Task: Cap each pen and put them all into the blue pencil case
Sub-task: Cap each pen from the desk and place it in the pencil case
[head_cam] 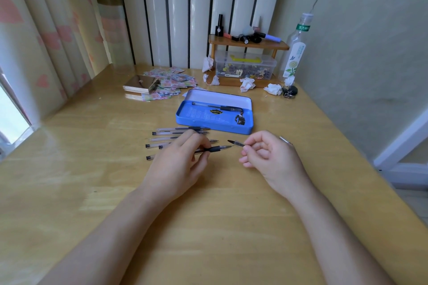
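The blue pencil case (185, 120) lies open on the wooden desk, with one capped pen (217, 107) inside along its far edge. My left hand (178, 164) grips an uncapped pen (217, 148) by its black grip, tip pointing right. My right hand (266, 155) pinches a clear pen cap (236, 143) with its open end facing the pen tip; a small gap separates them. Several more clear pens (166, 135) lie in a row on the desk just behind my left hand, in front of the case.
A small wooden shelf (247, 45) with cosmetics and a plastic box (245, 67) stands at the back. Crumpled tissues (247, 83), keys (289, 92) and a bottle (294, 53) are at the back right. Stickers and a metal box (140, 84) lie back left.
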